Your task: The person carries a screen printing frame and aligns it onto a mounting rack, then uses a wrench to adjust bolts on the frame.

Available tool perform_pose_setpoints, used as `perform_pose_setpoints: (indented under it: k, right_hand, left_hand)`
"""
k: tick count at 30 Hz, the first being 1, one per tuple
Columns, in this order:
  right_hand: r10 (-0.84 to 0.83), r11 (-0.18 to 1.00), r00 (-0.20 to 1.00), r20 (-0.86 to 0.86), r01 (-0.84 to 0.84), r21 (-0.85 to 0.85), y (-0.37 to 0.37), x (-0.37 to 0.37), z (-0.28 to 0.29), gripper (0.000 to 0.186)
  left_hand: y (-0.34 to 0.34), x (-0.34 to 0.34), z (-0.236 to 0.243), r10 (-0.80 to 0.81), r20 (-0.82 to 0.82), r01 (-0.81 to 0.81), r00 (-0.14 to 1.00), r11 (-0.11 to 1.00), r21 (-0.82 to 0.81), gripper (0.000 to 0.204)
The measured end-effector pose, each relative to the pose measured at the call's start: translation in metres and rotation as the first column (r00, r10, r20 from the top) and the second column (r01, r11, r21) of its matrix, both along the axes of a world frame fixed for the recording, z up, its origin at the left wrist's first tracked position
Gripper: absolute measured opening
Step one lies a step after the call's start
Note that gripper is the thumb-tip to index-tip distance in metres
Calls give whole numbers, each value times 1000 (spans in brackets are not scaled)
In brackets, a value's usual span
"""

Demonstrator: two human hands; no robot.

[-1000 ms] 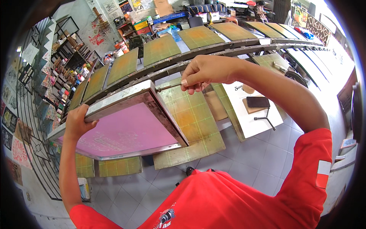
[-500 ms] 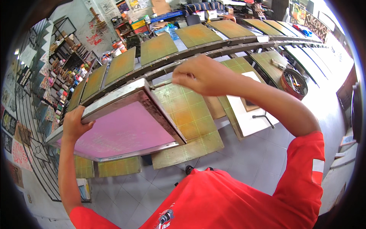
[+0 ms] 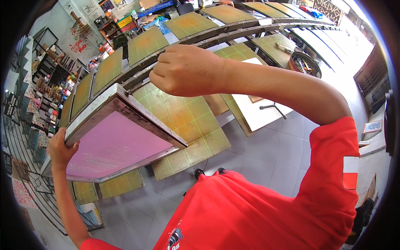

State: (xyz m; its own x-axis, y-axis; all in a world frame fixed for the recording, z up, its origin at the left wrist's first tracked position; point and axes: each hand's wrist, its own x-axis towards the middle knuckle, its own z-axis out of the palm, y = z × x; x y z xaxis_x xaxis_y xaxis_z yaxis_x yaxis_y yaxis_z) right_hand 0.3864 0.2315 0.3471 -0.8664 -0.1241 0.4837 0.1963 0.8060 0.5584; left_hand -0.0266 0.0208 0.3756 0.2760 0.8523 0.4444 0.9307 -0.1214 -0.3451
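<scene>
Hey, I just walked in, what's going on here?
A person in a red shirt grips the left side of a silver-edged frame with their left hand; the frame, with a pink panel, is tilted up beside a yellow-green board. Their right hand is curled by a thin rod at the frame's corner; its grip is hidden. A dark bent tool lies on a white panel.

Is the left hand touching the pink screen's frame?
Touching. The head view shows the left hand gripping the frame at its upper edge, thumb hooked over onto the near face.
</scene>
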Motion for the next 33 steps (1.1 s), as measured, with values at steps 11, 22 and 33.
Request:
perform_pose_setpoints:
  k: [11, 22, 33]
  right_hand:
    - [179, -168, 972, 153, 184, -969, 26, -11, 27, 30]
    - [31, 954, 989, -143, -72, -290, 4, -1, -6, 28]
    - [117, 90, 989, 91, 80, -993, 19, -4, 27, 26]
  left_hand:
    - [1, -9, -3, -67, -52, 70, 996, 996, 51, 48]
    - [0, 4, 1, -5, -22, 6, 1000, 1000, 7, 43]
    - [-4, 0, 0, 25, -8, -25, 1000, 999, -21, 48]
